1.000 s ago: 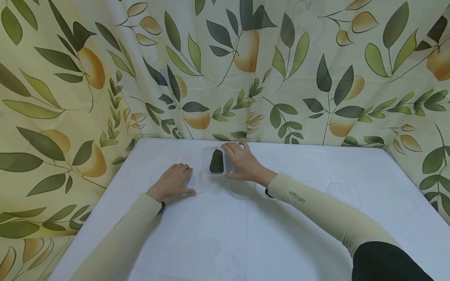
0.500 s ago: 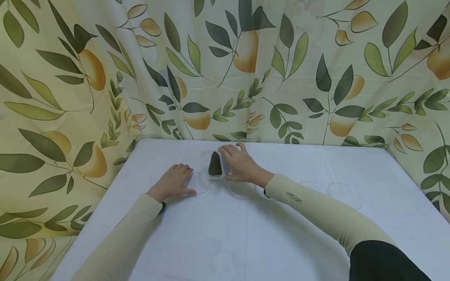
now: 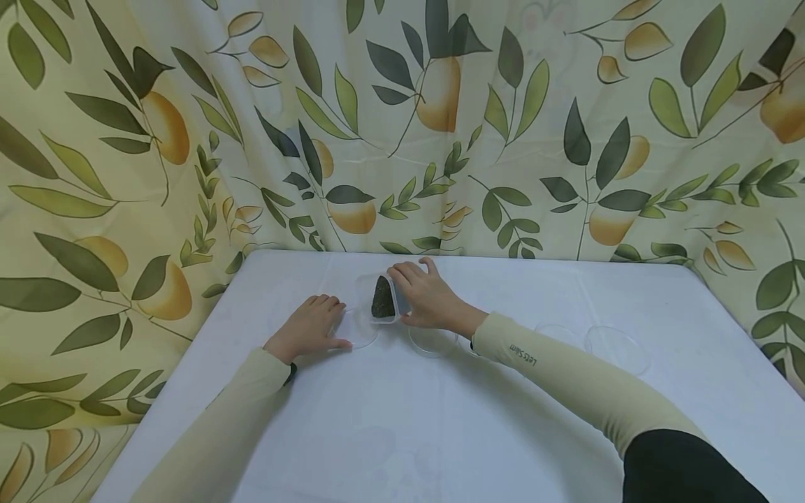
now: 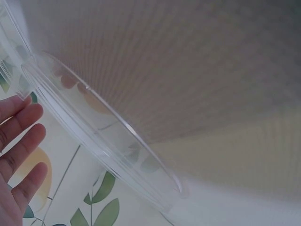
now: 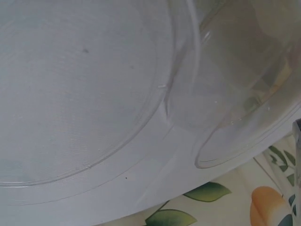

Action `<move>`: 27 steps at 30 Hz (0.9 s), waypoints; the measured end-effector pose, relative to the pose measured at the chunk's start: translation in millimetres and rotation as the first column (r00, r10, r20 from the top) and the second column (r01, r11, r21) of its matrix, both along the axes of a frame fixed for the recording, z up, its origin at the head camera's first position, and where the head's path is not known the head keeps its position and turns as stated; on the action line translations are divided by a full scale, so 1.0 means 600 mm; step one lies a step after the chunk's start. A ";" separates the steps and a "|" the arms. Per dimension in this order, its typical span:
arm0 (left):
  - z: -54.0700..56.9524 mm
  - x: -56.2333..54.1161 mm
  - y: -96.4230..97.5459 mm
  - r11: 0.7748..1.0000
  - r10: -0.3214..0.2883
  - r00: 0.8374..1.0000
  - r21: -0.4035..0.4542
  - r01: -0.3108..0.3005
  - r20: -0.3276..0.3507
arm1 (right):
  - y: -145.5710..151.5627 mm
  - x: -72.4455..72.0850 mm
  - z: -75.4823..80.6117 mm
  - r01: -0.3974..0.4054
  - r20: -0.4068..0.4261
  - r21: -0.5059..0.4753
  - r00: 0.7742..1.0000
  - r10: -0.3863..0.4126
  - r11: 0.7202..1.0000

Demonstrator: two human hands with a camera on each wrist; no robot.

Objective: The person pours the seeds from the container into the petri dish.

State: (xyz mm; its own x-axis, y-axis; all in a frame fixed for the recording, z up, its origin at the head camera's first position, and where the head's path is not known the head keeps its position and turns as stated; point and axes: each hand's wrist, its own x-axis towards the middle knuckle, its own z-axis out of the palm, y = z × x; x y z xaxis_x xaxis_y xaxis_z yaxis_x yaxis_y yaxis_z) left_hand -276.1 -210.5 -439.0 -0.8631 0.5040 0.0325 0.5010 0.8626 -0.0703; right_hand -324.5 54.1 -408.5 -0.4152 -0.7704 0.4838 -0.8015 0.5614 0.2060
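Observation:
My right hand (image 3: 434, 297) grips the right side of a clear plastic box (image 3: 396, 319) in the head view. Dark green, grainy contents (image 3: 382, 299) fill part of the box, which is tilted. Its near edge comes close over the far right rim of a clear round dish (image 3: 361, 341). At that dish's left side rests my left hand (image 3: 308, 325), its fingers extended and its thumb along the near side. The left wrist view shows the dish's clear rim (image 4: 108, 160) large, with several spread fingers (image 4: 28, 150) at the left near a clear plastic corner.
More clear round dishes lie in a row to the right: one (image 3: 434, 353) below my right hand, others (image 3: 616, 349) beyond the right sleeve. In the right wrist view a dish edge (image 5: 89, 167) shows close up. A patterned curtain (image 3: 402, 140) hangs behind the white table (image 3: 402, 433).
My right hand has brought the box slightly nearer and to the left, toward the dish. My left hand has stayed in place.

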 end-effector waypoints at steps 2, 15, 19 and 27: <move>0.000 0.000 0.000 1.000 -0.001 1.000 -0.002 0.001 -0.003 | -0.002 0.000 0.000 0.000 -0.005 0.002 1.000 0.000 1.000; -0.003 0.000 -0.002 1.000 -0.020 0.999 0.006 0.021 -0.040 | -0.014 -0.002 0.005 -0.018 -0.039 0.039 0.999 0.020 0.999; -0.003 0.001 -0.002 1.000 -0.026 0.998 0.007 0.027 -0.050 | -0.017 -0.004 0.005 -0.020 -0.035 0.039 0.999 0.021 0.999; -0.003 0.002 -0.003 0.999 -0.031 0.998 0.012 0.031 -0.053 | -0.024 -0.006 0.004 -0.026 -0.034 0.035 0.999 0.027 0.999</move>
